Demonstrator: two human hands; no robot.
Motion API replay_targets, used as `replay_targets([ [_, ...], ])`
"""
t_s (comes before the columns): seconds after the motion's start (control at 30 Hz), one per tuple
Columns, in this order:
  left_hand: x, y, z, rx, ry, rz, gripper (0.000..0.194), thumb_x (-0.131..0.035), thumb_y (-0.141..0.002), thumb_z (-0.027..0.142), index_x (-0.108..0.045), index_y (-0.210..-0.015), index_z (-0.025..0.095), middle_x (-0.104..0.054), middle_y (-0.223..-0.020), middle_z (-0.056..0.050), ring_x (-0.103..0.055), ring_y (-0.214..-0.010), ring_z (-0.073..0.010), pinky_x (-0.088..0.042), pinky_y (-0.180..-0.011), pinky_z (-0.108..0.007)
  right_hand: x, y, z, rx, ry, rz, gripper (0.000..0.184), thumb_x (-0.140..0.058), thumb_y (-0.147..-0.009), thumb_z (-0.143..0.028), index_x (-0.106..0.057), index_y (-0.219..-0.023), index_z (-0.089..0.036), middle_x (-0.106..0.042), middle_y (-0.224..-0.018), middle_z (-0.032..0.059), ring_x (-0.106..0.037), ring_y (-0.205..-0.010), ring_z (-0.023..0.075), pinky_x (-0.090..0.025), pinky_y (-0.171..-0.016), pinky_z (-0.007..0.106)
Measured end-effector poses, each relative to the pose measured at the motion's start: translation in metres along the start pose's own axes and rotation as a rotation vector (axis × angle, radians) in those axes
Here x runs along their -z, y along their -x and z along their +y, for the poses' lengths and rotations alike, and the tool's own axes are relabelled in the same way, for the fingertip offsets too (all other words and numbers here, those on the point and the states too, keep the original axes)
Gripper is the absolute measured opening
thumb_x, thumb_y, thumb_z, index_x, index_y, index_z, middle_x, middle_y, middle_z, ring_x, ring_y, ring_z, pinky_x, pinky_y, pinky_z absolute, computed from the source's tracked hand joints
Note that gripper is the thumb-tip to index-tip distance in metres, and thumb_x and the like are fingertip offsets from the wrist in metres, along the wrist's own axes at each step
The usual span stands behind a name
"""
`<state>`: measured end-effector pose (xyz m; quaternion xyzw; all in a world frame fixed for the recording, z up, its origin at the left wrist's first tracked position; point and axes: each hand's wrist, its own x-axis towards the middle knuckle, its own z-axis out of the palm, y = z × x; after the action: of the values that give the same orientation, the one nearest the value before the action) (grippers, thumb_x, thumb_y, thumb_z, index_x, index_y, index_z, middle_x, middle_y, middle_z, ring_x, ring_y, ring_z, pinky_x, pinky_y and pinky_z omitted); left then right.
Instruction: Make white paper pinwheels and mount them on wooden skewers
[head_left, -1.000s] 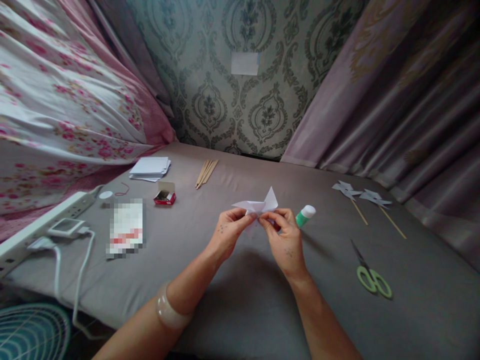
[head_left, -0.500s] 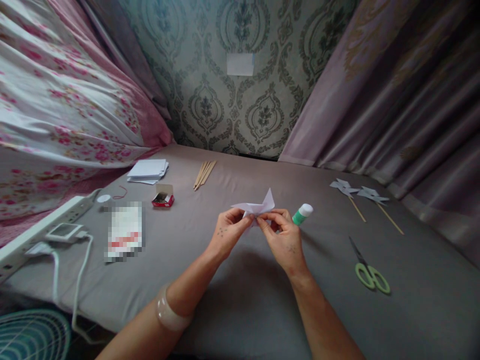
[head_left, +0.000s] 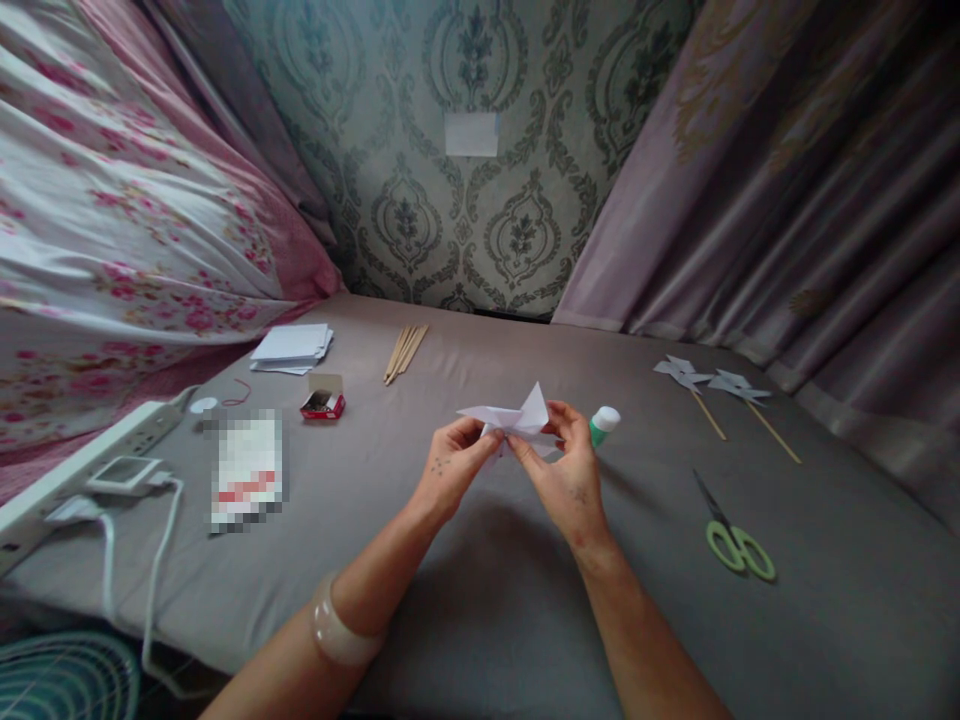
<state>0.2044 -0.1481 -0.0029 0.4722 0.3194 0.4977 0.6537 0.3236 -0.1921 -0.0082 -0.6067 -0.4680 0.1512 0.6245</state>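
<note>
A white paper pinwheel (head_left: 531, 412) with folded, pointed blades is held above the grey-covered surface, between both hands. My left hand (head_left: 455, 462) pinches its left side near the middle, thumb on top. My right hand (head_left: 564, 460) grips it from the right, thumb at the centre and fingers behind a blade. The fingertips hide part of the paper's centre. Just beyond my right hand stands a glue stick (head_left: 604, 424) with a green body and white cap, its lower part hidden by that hand.
Scissors (head_left: 737, 540) with green handles lie at right, below two finished paper pinwheels (head_left: 681, 373) on sticks. Toward the back left are wooden sticks (head_left: 406, 352), a paper stack (head_left: 291, 347) and an open red box (head_left: 322, 402). A power strip (head_left: 112, 470) with cables runs along the left edge.
My right hand's fingers have opened out and shifted behind the right blade, so more of the paper shows. My left hand keeps its pinch. The view has moved slightly.
</note>
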Motion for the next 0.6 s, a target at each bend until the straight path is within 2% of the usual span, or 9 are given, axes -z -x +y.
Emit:
replay_targets([
  [0.07, -0.0002, 0.0002, 0.0006, 0.003, 0.004, 0.002, 0.025, -0.078, -0.059, 0.035, -0.072, -0.071, 0.014, -0.066, -0.067, -0.002, -0.052, -0.060, -0.0111, -0.039, -0.059, -0.022, 0.0013, -0.0007, -0.0022, -0.013, -0.047, -0.076, 0.045, -0.070, -0.072, -0.034, -0.054, -0.111, -0.017, -0.066, -0.102, 0.0092, -0.061, -0.090, 0.0197, -0.047, -0.082, 0.035],
  [0.2, 0.0006, 0.0001, -0.0001, -0.001, 0.002, -0.001, 0.025, -0.078, -0.060, 0.035, -0.073, -0.073, 0.014, -0.066, -0.067, -0.002, -0.052, -0.061, -0.0112, -0.039, -0.060, -0.022, 0.0047, -0.0018, -0.0054, -0.051, -0.018, -0.200, 0.022, -0.065, -0.076, -0.035, -0.067, -0.086, -0.016, -0.071, -0.082, 0.0054, -0.063, -0.078, 0.0195, -0.049, -0.076, 0.033],
  [0.33, 0.0020, -0.0004, -0.0007, 0.001, -0.019, -0.016, 0.026, -0.077, -0.061, 0.036, -0.074, -0.075, 0.015, -0.066, -0.068, -0.002, -0.052, -0.060, -0.0111, -0.039, -0.059, -0.023, 0.0052, -0.0026, -0.0042, -0.072, -0.059, -0.209, 0.021, -0.066, -0.075, -0.035, -0.070, -0.084, -0.017, -0.072, -0.080, 0.0041, -0.064, -0.075, 0.0191, -0.050, -0.073, 0.032],
  [0.6, 0.0040, -0.0023, 0.0004, 0.022, -0.020, -0.045, 0.026, -0.079, -0.058, 0.031, -0.074, -0.076, 0.014, -0.069, -0.071, -0.004, -0.058, -0.066, -0.0137, -0.042, -0.065, -0.024, 0.0049, -0.0046, 0.0002, -0.134, -0.127, -0.242, 0.023, -0.066, -0.074, -0.035, -0.071, -0.087, -0.016, -0.073, -0.085, 0.0050, -0.065, -0.080, 0.0202, -0.050, -0.076, 0.033],
])
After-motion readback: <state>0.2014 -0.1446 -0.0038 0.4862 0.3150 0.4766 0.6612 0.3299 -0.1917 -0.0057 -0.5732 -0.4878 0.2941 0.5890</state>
